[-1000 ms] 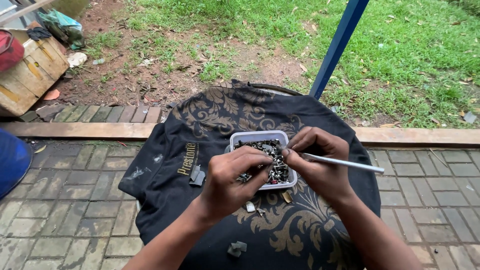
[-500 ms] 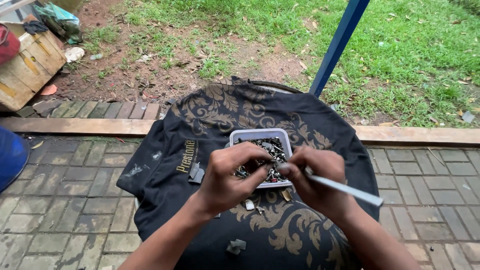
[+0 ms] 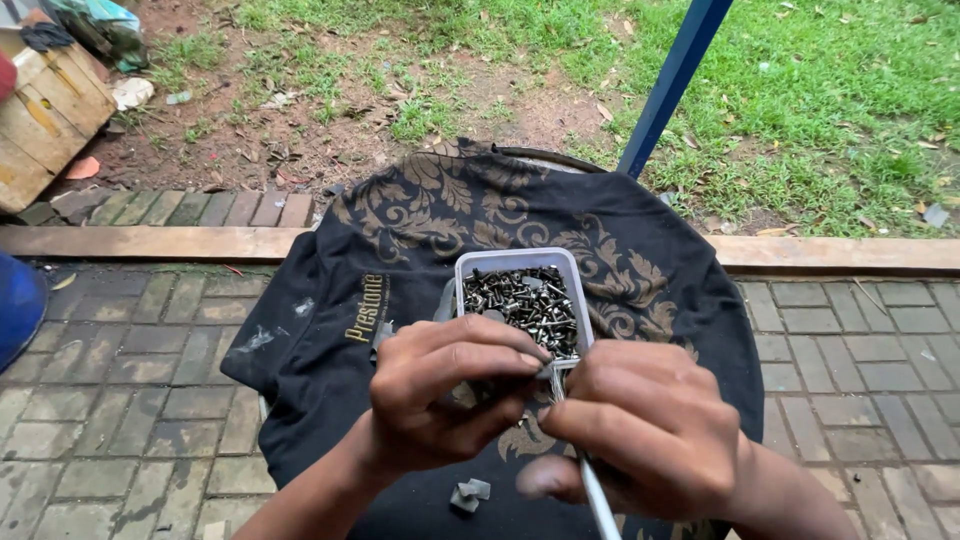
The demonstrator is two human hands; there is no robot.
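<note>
A clear plastic tub full of small dark screws sits on a black cloth with gold ornament draped over a round surface. My left hand is curled just below the tub, fingertips pinching a small part I cannot make out. My right hand is closed around a thin silver tool whose tip meets the left fingertips at the tub's near edge. A small grey piece lies on the cloth below my hands.
A blue metal post rises behind the cloth. Grey paving bricks surround it, with a wooden kerb, bare soil and grass beyond. A wooden crate stands at the far left, a blue object at the left edge.
Both hands have drawn down and closer to me, below the tub. The silver tool has swung from pointing right to pointing down toward me.
</note>
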